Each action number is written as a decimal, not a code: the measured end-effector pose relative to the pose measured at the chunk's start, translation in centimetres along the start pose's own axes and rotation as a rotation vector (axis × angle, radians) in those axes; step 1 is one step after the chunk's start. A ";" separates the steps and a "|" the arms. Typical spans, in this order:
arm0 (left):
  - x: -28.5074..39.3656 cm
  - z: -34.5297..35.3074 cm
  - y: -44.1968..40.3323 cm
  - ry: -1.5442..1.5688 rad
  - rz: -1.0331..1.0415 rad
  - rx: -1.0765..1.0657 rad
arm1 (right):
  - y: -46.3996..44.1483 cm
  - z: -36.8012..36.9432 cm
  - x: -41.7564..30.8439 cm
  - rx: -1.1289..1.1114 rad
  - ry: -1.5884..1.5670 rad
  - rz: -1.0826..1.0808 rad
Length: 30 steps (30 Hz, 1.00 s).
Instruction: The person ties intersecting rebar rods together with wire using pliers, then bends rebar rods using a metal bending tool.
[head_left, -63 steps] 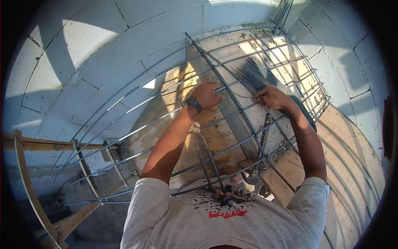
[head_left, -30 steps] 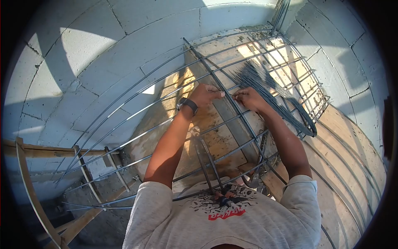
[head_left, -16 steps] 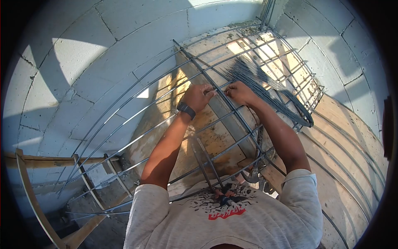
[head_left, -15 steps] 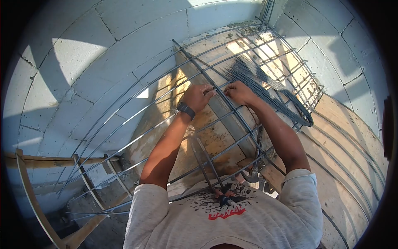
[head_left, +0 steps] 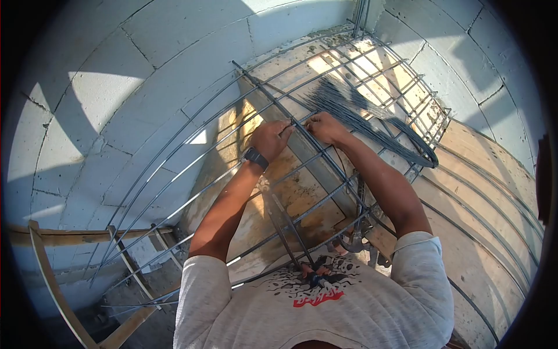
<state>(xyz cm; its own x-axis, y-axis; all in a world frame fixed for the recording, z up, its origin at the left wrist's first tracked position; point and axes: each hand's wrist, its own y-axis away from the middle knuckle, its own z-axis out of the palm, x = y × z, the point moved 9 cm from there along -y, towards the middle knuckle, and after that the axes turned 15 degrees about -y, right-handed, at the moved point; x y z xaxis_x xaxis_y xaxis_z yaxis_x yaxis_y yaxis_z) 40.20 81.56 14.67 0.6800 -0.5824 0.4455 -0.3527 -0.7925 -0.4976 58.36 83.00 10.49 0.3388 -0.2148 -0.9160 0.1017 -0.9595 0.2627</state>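
My left hand (head_left: pixel 271 139), with a dark watch (head_left: pixel 256 157) on the wrist, is closed in a pinch beside a steel rebar (head_left: pixel 318 146) of the mesh. From the other side, my right hand (head_left: pixel 326 128) pinches close to the same bar, at a crossing. A thin piece of tie wire seems to be between the fingertips, mostly hidden by them. Just beyond my right hand, a bent bundle of tie wires (head_left: pixel 363 121) lies across the mesh, its loose ends fanned towards the upper left.
Pale block walls (head_left: pixel 197 52) rise at the left and back. Long rebars (head_left: pixel 174 171) reach out over a lower level at left, near a wooden frame (head_left: pixel 52 279). Wooden boards (head_left: pixel 465 203) with more bars lie at right. Metal tools (head_left: pixel 356 232) sit near my waist.
The view has shifted slightly, so the mesh and the wire bundle appear a little further left. Both hands remain pinched at the same bar, with the right fingers slightly shifted.
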 end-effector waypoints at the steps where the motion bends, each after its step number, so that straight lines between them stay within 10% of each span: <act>1: 0.0 0.0 -0.1 0.010 -0.013 -0.001 | 0.0 0.0 0.2 0.001 -0.012 0.004; 16: 1.7 -0.3 -0.8 -0.155 0.140 0.149 | 2.8 0.3 -2.8 0.184 0.007 -0.339; 30: 2.0 -0.1 0.0 -0.107 0.251 0.051 | 3.2 -2.6 -6.8 -0.064 0.337 -0.069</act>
<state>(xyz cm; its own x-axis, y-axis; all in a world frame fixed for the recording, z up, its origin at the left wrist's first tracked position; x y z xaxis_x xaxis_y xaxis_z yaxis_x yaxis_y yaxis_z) 41.54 80.37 15.62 0.6403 -0.7349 0.2234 -0.4879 -0.6138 -0.6207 58.78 81.84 18.32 0.6175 -0.0677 -0.7837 0.1899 -0.9540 0.2320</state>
